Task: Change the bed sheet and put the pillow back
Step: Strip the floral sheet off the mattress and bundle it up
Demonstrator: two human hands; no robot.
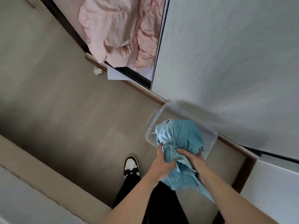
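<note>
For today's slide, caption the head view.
Both hands, left hand and right hand, grip bunched light-blue fabric sheet over clear plastic bin.

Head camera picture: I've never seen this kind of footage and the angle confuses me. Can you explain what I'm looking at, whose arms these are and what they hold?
The camera sits on a person's head and looks down, so the two bare arms coming in from the bottom are the wearer's own. There is no machine here. Both hands grip a bunched blue sheet: the left hand on its left side, the right hand on its right. The sheet hangs over a clear plastic bin standing on the floor against a pale wall. One shoe and dark trousers show below. Farther off, at the top, a crumpled pink sheet lies in a heap, with a white paper and a small white wad nearby.
</note>
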